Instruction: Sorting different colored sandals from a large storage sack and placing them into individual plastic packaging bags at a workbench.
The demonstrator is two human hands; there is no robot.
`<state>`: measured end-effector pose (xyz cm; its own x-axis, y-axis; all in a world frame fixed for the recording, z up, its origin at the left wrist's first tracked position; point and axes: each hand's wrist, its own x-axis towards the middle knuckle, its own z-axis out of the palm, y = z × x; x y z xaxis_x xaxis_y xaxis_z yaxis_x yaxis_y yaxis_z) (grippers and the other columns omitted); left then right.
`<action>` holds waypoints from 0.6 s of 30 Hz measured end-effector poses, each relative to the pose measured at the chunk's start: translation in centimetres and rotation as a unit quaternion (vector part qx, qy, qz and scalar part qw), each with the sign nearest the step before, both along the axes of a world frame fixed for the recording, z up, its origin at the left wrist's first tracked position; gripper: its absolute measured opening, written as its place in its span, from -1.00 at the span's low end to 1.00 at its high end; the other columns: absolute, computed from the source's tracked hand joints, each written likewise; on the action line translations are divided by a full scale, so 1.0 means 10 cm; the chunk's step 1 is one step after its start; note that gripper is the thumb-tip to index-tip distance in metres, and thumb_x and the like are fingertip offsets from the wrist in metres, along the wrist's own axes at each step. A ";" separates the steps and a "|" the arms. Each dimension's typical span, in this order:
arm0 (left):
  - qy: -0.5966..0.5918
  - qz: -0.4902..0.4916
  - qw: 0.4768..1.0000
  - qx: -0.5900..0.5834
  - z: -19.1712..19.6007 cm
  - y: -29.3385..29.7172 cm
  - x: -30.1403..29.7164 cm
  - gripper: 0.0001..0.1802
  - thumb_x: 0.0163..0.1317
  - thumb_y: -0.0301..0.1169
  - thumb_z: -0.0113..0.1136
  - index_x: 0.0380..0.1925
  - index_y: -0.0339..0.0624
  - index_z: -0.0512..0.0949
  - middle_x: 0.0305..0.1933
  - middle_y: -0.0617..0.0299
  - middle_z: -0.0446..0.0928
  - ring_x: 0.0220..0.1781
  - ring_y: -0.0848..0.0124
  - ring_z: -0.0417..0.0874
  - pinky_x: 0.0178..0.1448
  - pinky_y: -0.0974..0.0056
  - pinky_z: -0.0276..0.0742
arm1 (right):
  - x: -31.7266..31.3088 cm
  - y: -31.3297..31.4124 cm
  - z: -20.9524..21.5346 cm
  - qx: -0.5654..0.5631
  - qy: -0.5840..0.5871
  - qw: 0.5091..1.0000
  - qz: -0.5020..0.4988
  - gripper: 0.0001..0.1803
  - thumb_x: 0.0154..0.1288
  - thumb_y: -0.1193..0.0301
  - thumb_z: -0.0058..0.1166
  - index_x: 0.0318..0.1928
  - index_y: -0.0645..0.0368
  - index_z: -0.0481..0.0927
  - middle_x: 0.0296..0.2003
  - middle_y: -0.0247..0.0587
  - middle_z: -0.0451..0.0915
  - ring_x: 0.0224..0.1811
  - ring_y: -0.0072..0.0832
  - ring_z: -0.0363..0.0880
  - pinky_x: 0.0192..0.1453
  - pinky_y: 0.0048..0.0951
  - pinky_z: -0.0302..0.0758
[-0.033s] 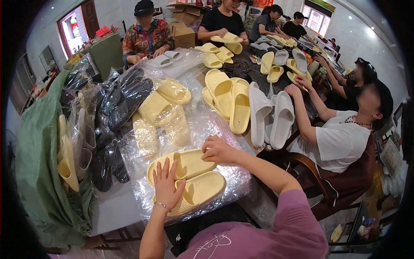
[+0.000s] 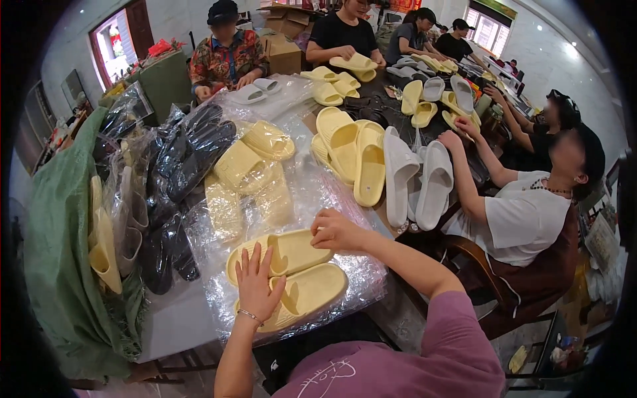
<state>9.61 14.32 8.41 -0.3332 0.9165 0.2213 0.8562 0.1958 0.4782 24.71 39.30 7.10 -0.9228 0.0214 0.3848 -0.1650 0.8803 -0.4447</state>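
Your left hand point(image 2: 257, 286) lies flat, fingers spread, pressing on the heel ends of a pair of pale yellow slides point(image 2: 292, 275); it grips nothing. Your right hand point(image 2: 337, 230) curls loosely over the toe end of the upper slide, fingertips touching it, not closed around it. The pair sits side by side on a clear plastic bag point(image 2: 358, 278) near the table's front edge point(image 2: 179, 325). Bagged yellow slides point(image 2: 249, 169) and bagged black slides point(image 2: 189, 156) crowd the left and far side. A green sack point(image 2: 56, 265) hangs off the left edge. White slides point(image 2: 418, 176) lie to the right, beside a seated person's arm point(image 2: 468, 176). Free room: the bare strip by your left elbow.
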 end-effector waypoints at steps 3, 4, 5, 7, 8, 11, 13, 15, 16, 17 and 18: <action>0.003 0.003 1.000 0.003 0.00 -0.02 -0.01 -0.26 0.17 -0.11 0.11 0.35 -0.01 0.17 0.47 0.03 0.00 0.49 -0.10 -0.11 0.46 -0.18 -0.24 | -0.04 0.01 -0.03 -0.028 -0.014 0.999 0.009 -0.89 0.01 0.36 0.22 -0.38 -0.02 0.69 -0.29 -0.43 0.51 -0.03 -0.38 0.38 0.10 -0.30 0.26; 0.003 0.004 1.000 0.003 0.00 -0.02 -0.01 -0.26 0.17 -0.11 0.11 0.35 -0.01 0.17 0.47 0.03 0.00 0.49 -0.10 -0.11 0.46 -0.18 -0.24 | -0.05 0.01 -0.02 -0.045 -0.026 0.999 0.008 -0.90 0.00 0.35 0.22 -0.40 -0.01 0.68 -0.30 -0.42 0.52 -0.03 -0.37 0.37 0.10 -0.29 0.27; 0.007 0.004 1.000 0.003 -0.01 -0.02 -0.01 -0.26 0.16 -0.11 0.11 0.35 0.00 0.17 0.47 0.04 0.00 0.49 -0.10 -0.11 0.46 -0.17 -0.25 | -0.07 0.02 -0.01 -0.044 -0.026 0.999 0.009 -0.90 0.00 0.35 0.22 -0.40 -0.01 0.68 -0.30 -0.42 0.52 -0.03 -0.37 0.37 0.10 -0.29 0.27; 0.010 0.004 1.000 0.002 -0.01 -0.01 -0.01 -0.26 0.16 -0.11 0.11 0.35 0.00 0.17 0.47 0.04 0.00 0.49 -0.10 -0.11 0.46 -0.17 -0.25 | -0.15 0.07 0.02 -0.039 -0.077 0.996 0.021 -0.91 -0.02 0.33 0.22 -0.46 0.01 0.64 -0.33 -0.41 0.50 -0.03 -0.35 0.36 0.08 -0.29 0.27; 0.013 0.006 1.000 -0.002 0.00 -0.01 -0.01 -0.26 0.16 -0.11 0.11 0.35 0.00 0.17 0.47 0.04 0.00 0.49 -0.09 -0.12 0.46 -0.16 -0.25 | -0.20 0.07 0.07 -0.040 -0.078 0.996 0.023 -0.91 -0.02 0.33 0.22 -0.46 0.01 0.64 -0.33 -0.41 0.50 -0.03 -0.35 0.36 0.08 -0.29 0.27; 0.014 0.009 1.000 -0.006 0.00 -0.01 -0.01 -0.26 0.16 -0.11 0.11 0.35 0.00 0.17 0.47 0.05 0.00 0.49 -0.09 -0.12 0.47 -0.15 -0.26 | -0.29 0.07 0.18 -0.002 -0.190 0.981 0.029 -0.91 -0.03 0.32 0.20 -0.51 0.01 0.59 -0.35 -0.39 0.48 -0.02 -0.33 0.34 0.06 -0.28 0.27; 0.012 0.010 1.000 -0.006 -0.01 -0.01 -0.01 -0.26 0.16 -0.10 0.11 0.35 0.00 0.17 0.47 0.05 0.00 0.49 -0.08 -0.12 0.47 -0.15 -0.26 | -0.30 0.08 0.20 0.018 -0.185 0.981 0.046 -0.91 -0.03 0.34 0.18 -0.51 0.02 0.57 -0.36 -0.38 0.47 -0.04 -0.33 0.36 0.03 -0.29 0.29; 0.011 0.007 1.000 -0.004 -0.01 0.00 -0.01 -0.26 0.17 -0.10 0.10 0.35 0.00 0.17 0.47 0.05 0.01 0.49 -0.08 -0.12 0.47 -0.15 -0.26 | -0.25 0.07 0.14 0.023 -0.151 0.988 0.038 -0.92 -0.02 0.33 0.19 -0.49 0.02 0.60 -0.35 -0.38 0.48 -0.05 -0.33 0.37 0.02 -0.30 0.30; 0.010 0.007 1.000 -0.003 -0.01 -0.01 -0.01 -0.26 0.17 -0.10 0.10 0.35 0.00 0.17 0.47 0.05 0.01 0.49 -0.08 -0.12 0.47 -0.15 -0.26 | -0.22 0.06 0.11 0.026 -0.117 0.992 0.029 -0.91 -0.01 0.33 0.20 -0.46 0.02 0.63 -0.35 -0.37 0.49 -0.07 -0.34 0.39 0.02 -0.30 0.31; 0.010 0.007 1.000 -0.003 -0.01 -0.01 -0.01 -0.27 0.17 -0.10 0.10 0.35 -0.01 0.18 0.47 0.04 0.01 0.49 -0.08 -0.12 0.47 -0.15 -0.26 | -0.18 0.04 0.08 0.027 -0.118 0.992 0.029 -0.91 -0.01 0.33 0.20 -0.46 0.02 0.63 -0.35 -0.37 0.49 -0.07 -0.34 0.39 0.02 -0.30 0.31; 0.009 0.007 1.000 -0.002 -0.01 0.00 -0.01 -0.27 0.18 -0.09 0.10 0.34 -0.01 0.18 0.46 0.04 0.01 0.49 -0.08 -0.12 0.47 -0.15 -0.26 | -0.14 0.03 0.04 0.012 -0.072 0.997 0.028 -0.91 -0.01 0.34 0.22 -0.44 0.01 0.66 -0.34 -0.38 0.50 -0.07 -0.35 0.40 0.02 -0.31 0.32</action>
<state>9.50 14.28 8.27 -0.3417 0.9129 0.2235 0.8619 0.2095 0.4619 23.31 39.62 7.55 -0.9680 -0.0404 0.2478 -0.1509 0.8824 -0.4456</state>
